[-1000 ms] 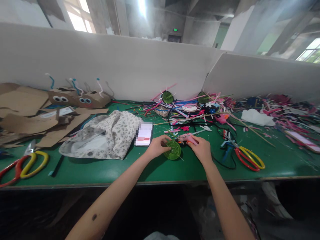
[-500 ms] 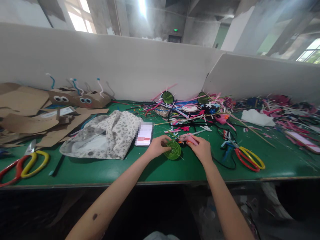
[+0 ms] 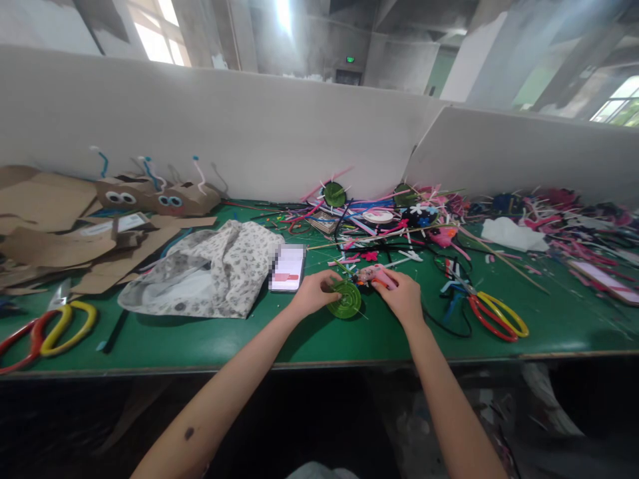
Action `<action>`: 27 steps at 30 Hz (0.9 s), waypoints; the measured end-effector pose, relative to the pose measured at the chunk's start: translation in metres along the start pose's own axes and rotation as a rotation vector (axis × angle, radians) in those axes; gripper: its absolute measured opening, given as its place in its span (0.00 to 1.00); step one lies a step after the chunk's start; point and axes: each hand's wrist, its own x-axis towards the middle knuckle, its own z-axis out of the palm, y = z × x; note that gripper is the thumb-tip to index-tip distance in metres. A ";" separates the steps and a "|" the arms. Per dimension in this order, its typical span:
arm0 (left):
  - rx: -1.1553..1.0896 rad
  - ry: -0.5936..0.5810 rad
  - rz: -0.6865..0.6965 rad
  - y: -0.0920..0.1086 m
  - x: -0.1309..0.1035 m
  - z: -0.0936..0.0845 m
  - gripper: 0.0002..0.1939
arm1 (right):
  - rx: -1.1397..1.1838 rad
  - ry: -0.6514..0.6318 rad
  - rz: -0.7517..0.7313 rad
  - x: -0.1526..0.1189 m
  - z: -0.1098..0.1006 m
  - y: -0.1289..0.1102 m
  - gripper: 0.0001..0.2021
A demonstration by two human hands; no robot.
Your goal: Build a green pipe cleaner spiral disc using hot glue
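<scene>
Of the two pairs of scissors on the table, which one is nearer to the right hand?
The right-side scissors, lying beside coloured strips, are nearer to the right hand; the left-side scissors lie beyond the patterned cloth.

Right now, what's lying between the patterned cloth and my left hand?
In the head view, a phone with its screen lit lies between the patterned cloth and your left hand, on the green tabletop.

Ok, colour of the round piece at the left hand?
Green round piece at the left hand; head view shows it.
</scene>
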 end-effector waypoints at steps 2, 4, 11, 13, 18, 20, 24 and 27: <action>0.004 0.000 0.002 0.000 0.000 0.000 0.17 | 0.002 0.003 0.001 0.000 -0.001 0.000 0.21; 0.007 0.001 0.003 0.000 0.000 0.000 0.17 | 0.002 0.007 0.004 0.000 -0.001 -0.001 0.21; 0.016 0.003 0.001 0.001 -0.001 -0.001 0.16 | -0.014 0.044 0.041 -0.001 -0.001 0.001 0.21; 0.016 0.004 0.001 0.002 -0.001 -0.001 0.16 | -0.027 0.069 0.060 -0.001 -0.003 0.002 0.22; 0.019 0.006 -0.001 0.002 -0.001 0.000 0.17 | -0.012 0.130 0.016 0.001 -0.011 -0.008 0.18; 0.019 0.007 0.000 0.001 -0.001 0.000 0.17 | 0.037 0.122 -0.040 0.001 -0.014 -0.018 0.14; 0.023 0.003 0.019 0.002 0.000 0.000 0.15 | 0.153 0.005 -0.176 -0.003 -0.018 -0.040 0.12; 0.031 0.002 0.036 0.004 0.000 0.000 0.14 | 0.193 -0.089 -0.233 -0.004 -0.017 -0.050 0.13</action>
